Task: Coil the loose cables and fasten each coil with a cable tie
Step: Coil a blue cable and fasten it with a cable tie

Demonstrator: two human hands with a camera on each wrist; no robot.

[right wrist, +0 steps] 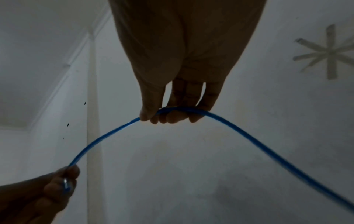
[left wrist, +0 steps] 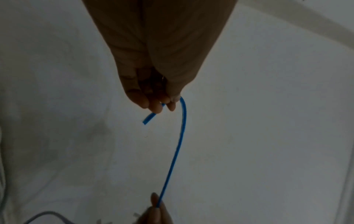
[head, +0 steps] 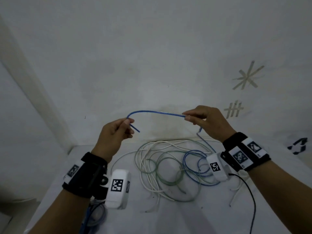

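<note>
Left hand (head: 114, 134): grip pinches blue cable (head: 155, 112) near its end.
Right hand (head: 205, 121): grip pinches same cable farther along.
Tabletop (head: 177, 217): tangled cables.

No words, brand names or numbers can be read. The signs are these: square black-and-white coded markers on the wristbands (head: 239, 156) and on the white wrist cameras (head: 116, 185); on the far wall (head: 152, 48), right, a tape asterisk (head: 247, 76), a tape hash sign (head: 233, 109) and a dark recycling-arrows symbol (head: 298, 146).
</note>
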